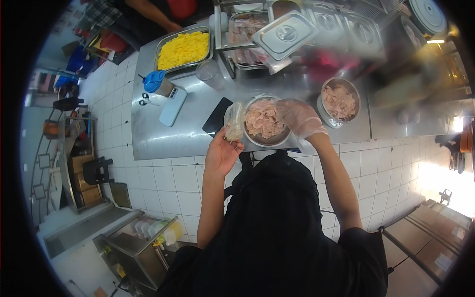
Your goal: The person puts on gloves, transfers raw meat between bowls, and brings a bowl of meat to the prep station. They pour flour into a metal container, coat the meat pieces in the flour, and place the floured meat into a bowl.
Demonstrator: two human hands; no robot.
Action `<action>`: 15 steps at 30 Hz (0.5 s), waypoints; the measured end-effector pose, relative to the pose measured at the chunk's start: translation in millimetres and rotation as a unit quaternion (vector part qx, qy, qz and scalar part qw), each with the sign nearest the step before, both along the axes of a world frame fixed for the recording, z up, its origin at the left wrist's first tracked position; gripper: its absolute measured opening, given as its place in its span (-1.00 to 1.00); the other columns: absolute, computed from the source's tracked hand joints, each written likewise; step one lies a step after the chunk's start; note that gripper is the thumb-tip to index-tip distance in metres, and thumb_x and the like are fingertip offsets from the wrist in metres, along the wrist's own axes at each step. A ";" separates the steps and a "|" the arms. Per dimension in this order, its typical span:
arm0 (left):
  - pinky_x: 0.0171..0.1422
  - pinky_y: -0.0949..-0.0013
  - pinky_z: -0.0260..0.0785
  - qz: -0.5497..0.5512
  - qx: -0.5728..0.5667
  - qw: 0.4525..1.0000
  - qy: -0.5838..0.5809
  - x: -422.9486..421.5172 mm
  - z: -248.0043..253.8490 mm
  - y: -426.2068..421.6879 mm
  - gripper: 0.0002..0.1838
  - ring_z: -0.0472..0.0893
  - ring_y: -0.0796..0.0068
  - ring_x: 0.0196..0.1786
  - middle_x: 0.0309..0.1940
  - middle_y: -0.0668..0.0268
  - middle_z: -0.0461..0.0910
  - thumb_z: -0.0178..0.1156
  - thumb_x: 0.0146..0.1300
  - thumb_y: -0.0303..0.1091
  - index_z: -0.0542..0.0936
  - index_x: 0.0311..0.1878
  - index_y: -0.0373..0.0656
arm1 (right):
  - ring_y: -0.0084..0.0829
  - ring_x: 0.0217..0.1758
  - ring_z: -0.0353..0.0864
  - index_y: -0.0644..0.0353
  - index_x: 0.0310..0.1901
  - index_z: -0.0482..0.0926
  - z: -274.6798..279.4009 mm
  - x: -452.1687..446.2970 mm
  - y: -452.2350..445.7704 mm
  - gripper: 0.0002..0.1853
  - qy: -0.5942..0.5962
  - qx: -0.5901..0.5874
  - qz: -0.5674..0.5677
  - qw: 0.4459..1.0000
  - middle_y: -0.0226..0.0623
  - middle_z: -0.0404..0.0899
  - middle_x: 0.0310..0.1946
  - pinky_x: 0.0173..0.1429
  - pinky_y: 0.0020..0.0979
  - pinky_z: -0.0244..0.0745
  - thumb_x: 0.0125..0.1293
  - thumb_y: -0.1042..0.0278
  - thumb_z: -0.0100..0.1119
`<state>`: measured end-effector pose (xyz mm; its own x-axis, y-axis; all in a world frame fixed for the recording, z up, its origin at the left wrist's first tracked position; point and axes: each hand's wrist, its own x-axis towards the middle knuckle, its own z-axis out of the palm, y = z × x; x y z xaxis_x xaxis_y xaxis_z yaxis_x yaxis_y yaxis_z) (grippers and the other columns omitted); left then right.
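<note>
A round metal bowl (268, 144) of pale pink sliced meat (266, 119) stands at the table's front edge. My left hand (223, 154) is closed on a small clear plastic bag (234, 122), held upright against the bowl's left side; something pale shows inside it. My right hand (302, 120), in a loose clear plastic glove, reaches over the bowl's right rim to the meat. Its fingertips blur into the glove and meat, so their grip is unclear. To the right stands a second metal bowl (323, 113) with more of this meat (340, 101).
On the steel table (148, 141) are a black phone (216, 118), a light blue phone (173, 107), a blue-lidded cup (157, 83), a clear container (210, 74) and a tray of yellow food (183, 50). Behind stand lidded metal pans (286, 34). Another person's arm (156, 15) shows at the back left.
</note>
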<state>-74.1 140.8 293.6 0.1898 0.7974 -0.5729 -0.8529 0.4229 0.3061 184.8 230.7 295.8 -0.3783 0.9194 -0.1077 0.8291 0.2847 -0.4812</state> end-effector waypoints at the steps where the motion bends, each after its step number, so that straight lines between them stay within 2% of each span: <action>1: -0.08 0.32 0.38 0.003 -0.001 1.000 -0.003 -2.5 -1.5 -1.1 -0.69 0.48 0.49 -0.18 -0.05 0.34 0.45 0.23 0.35 -0.31 0.45 0.11 -0.09 | -0.11 0.01 0.66 0.13 -0.03 0.66 -7.5 -3.8 7.0 -0.67 -0.057 -0.017 0.004 0.998 -0.09 0.69 -0.12 0.12 -0.16 0.55 0.41 0.09 0.07; 3: -0.08 0.33 0.38 0.005 -0.005 1.000 0.012 -5.8 -4.1 -4.5 -0.68 0.47 0.50 -0.16 -0.04 0.35 0.45 0.23 0.35 -0.31 0.44 0.12 -0.08 | -0.11 -0.01 0.67 0.12 -0.08 0.65 -62.3 -9.7 5.8 -0.70 -0.080 0.010 0.074 0.994 -0.11 0.69 -0.13 0.11 -0.14 0.54 0.41 0.11 0.05; 4: -0.08 0.33 0.38 0.004 -0.005 1.000 0.019 -7.1 -4.6 -4.9 -0.67 0.46 0.50 -0.15 -0.04 0.35 0.46 0.23 0.35 -0.31 0.44 0.12 -0.07 | -0.10 -0.03 0.67 0.12 -0.10 0.65 -66.4 -15.1 6.4 -0.71 -0.092 0.025 0.106 0.990 -0.12 0.69 -0.13 0.10 -0.13 0.54 0.41 0.12 0.04; 5: -0.08 0.33 0.38 0.005 -0.005 1.000 0.013 -8.2 -4.6 -5.7 -0.67 0.46 0.50 -0.15 -0.04 0.36 0.45 0.23 0.35 -0.31 0.44 0.13 -0.07 | -0.09 -0.04 0.67 0.12 -0.11 0.65 -70.7 -19.6 3.2 -0.73 -0.112 0.012 0.090 0.990 -0.11 0.69 -0.14 0.09 -0.13 0.54 0.40 0.14 0.05; 7: -0.07 0.33 0.38 0.008 -0.006 1.000 0.001 -10.5 -4.6 -7.7 -0.67 0.45 0.50 -0.14 -0.03 0.36 0.45 0.23 0.35 -0.31 0.44 0.13 -0.06 | -0.07 -0.06 0.67 0.12 -0.14 0.65 -46.1 -42.8 -9.3 -0.76 -0.154 -0.014 0.059 0.986 -0.08 0.69 -0.15 0.07 -0.13 0.54 0.38 0.18 0.07; 11: -0.07 0.33 0.38 0.022 -0.011 1.000 0.008 -15.4 -5.1 -10.0 -0.68 0.45 0.50 -0.13 -0.03 0.37 0.46 0.22 0.35 -0.31 0.45 0.12 -0.06 | -0.05 -0.03 0.69 0.11 -0.13 0.69 -66.8 -34.7 -5.6 -0.68 -0.077 -0.049 0.033 0.995 -0.02 0.69 -0.14 0.07 -0.14 0.56 0.39 0.06 0.11; 15: -0.07 0.33 0.38 0.028 -0.004 1.000 0.002 -20.1 -6.5 -9.9 -0.70 0.46 0.50 -0.13 -0.02 0.36 0.47 0.22 0.35 -0.32 0.45 0.11 -0.06 | -0.03 -0.06 0.69 0.18 -0.05 0.65 -14.6 -16.6 -5.4 -0.55 0.023 -0.129 -0.046 0.990 -0.02 0.70 -0.16 0.04 -0.17 0.55 0.34 -0.09 0.19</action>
